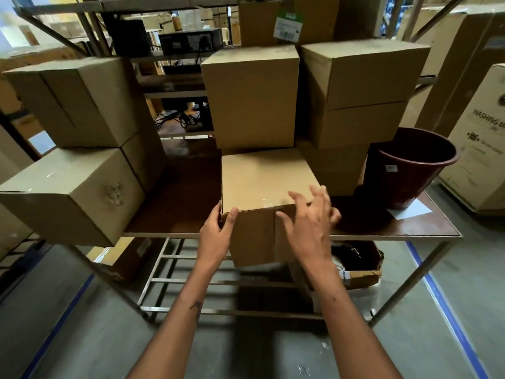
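Note:
A plain cardboard box (262,181) stands at the front edge of a brown shelf board (175,209), its front face hanging partly over the edge. My left hand (217,231) holds the box's front left corner, thumb on the front face and fingers round the left side. My right hand (311,217) hovers at the box's front right corner with spread, relaxed fingers; it is blurred, and whether it touches the box I cannot tell.
More cardboard boxes are stacked behind (254,97), to the right (360,94) and to the left (68,192). A dark red bucket (407,170) stands on the shelf's right end beside a white sheet (410,212). A torn box (358,266) lies below. A washing machine carton (481,138) stands right.

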`<state>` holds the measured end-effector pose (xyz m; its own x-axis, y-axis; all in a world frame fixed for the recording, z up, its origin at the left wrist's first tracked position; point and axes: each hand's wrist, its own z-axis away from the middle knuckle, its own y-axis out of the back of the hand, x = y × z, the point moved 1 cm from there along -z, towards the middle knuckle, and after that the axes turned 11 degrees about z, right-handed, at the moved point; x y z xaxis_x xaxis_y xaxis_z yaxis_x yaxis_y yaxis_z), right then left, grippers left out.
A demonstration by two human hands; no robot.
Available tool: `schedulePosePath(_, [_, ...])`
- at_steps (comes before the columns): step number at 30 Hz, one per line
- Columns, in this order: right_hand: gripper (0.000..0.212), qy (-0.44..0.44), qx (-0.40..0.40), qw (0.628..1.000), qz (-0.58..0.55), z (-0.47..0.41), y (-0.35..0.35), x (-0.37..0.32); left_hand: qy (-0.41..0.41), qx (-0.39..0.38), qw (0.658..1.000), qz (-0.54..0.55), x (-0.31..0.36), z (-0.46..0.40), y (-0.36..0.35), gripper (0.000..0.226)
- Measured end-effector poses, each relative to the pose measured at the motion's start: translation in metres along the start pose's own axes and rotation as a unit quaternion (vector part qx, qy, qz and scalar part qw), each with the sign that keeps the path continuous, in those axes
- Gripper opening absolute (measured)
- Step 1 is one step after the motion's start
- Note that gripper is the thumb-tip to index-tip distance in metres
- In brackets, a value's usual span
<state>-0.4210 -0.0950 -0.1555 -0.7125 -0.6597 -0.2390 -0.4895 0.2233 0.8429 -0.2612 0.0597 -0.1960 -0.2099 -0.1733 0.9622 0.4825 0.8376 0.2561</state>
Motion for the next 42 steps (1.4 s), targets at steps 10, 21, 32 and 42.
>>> schedulePosePath(10, [0.069, -0.068, -0.039, 0.969, -0.236, 0.003, -0.016, 0.062, 0.014, -0.015, 1.0, 0.015, -0.009, -0.018, -0.001, 0.093])
schedulePosePath(21, [0.061, -0.159, -0.043, 0.935, -0.315, 0.017, -0.027, 0.062, -0.104, -0.021, 0.994, -0.015, -0.012, 0.006, 0.003, 0.047])
schedulePosePath(32, [0.072, 0.017, 0.076, 0.972, -0.222, -0.002, 0.032, 0.016, -0.057, 0.004, 0.987, 0.152, -0.045, 0.026, -0.013, 0.075])
schedulePosePath(42, [0.07, 0.165, 0.044, 0.98, -0.1, -0.002, 0.003, -0.039, 0.006, 0.015, 0.999, -0.042, -0.102, 0.012, -0.021, 0.057])
